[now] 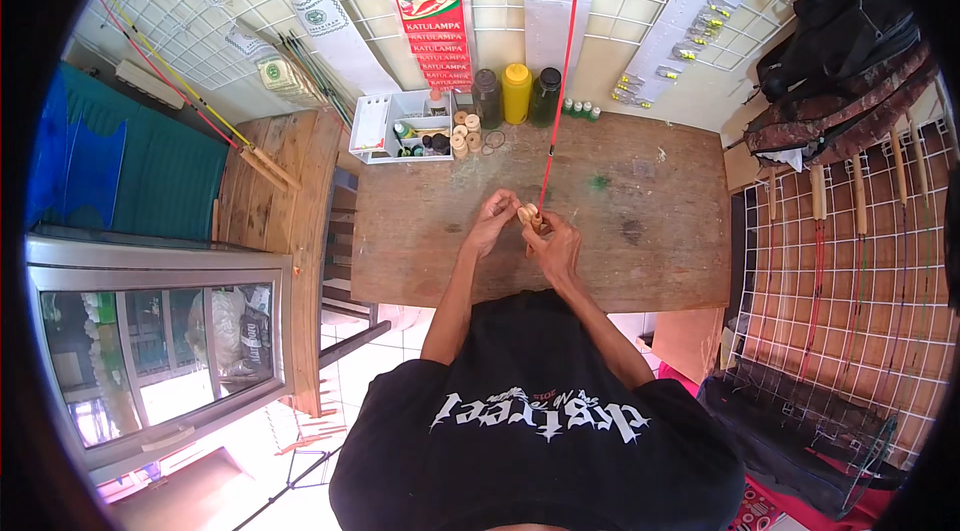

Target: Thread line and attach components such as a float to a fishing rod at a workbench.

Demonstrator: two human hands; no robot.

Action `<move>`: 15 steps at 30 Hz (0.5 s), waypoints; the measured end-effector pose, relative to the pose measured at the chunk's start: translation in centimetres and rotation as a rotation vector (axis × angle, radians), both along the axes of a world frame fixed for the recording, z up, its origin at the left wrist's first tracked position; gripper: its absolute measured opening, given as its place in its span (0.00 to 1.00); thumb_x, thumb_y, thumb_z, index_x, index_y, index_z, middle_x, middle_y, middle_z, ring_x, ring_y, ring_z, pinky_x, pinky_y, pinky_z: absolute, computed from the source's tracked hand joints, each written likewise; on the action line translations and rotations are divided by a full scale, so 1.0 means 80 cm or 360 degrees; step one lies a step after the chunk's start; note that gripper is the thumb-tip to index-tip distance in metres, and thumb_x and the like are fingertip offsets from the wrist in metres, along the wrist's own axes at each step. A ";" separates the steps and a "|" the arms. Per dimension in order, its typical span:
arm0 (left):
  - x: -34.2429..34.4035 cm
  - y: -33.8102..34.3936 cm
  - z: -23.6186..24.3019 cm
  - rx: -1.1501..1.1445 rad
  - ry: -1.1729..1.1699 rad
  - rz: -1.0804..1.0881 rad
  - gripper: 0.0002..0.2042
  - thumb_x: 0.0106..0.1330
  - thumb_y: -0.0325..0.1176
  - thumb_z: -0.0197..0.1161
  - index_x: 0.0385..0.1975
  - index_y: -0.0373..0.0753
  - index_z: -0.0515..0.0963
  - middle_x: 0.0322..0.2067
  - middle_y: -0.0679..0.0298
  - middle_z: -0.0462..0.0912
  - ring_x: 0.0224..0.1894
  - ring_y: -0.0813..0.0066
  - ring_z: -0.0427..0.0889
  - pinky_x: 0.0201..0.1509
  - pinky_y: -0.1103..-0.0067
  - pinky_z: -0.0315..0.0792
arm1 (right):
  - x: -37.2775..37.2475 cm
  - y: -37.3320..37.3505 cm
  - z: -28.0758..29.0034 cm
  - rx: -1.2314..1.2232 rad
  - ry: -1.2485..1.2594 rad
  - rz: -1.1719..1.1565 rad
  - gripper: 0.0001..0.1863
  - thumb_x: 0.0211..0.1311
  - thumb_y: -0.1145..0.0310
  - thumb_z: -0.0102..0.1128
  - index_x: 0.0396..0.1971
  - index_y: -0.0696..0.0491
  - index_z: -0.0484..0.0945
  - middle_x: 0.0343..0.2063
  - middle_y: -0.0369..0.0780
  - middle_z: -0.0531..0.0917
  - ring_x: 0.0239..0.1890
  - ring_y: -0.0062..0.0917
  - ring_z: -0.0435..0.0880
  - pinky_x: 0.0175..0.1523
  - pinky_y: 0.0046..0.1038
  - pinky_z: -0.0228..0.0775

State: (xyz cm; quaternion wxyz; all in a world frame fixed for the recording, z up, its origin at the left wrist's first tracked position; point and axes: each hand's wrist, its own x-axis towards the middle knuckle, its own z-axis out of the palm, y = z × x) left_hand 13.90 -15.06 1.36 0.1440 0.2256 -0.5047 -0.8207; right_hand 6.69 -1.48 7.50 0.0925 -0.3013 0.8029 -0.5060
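Over the middle of the table, my right hand (557, 246) is closed around the lower end of a thin red fishing rod (553, 136). A small pale wooden piece (530, 216), rounded like a spool, sits at that end between my hands. The rod rises from my right hand toward the far wall. My left hand (492, 221) is at the left side of the wooden piece, its thumb and fingertips pinched together. Whatever lies between those fingertips is too small to make out.
On the wooden table (430, 241) stand a white divided box (375, 131), wooden spools (460, 143), a yellow bottle (516, 94), dark bottles (547, 96) and small vials (582, 111). A glass-doored cabinet (160, 246) is at left. Rods hang on the right wire rack (860, 196).
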 end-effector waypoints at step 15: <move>0.008 0.010 0.055 -0.0203 -0.0021 -0.0126 0.15 0.62 0.28 0.62 0.48 0.38 0.73 0.45 0.64 0.78 0.45 0.78 0.77 0.49 0.78 0.72 | 0.000 -0.002 -0.002 0.0029 0.0002 0.0008 0.14 0.48 0.69 0.68 0.31 0.60 0.77 0.25 0.45 0.81 0.24 0.33 0.82 0.32 0.33 0.72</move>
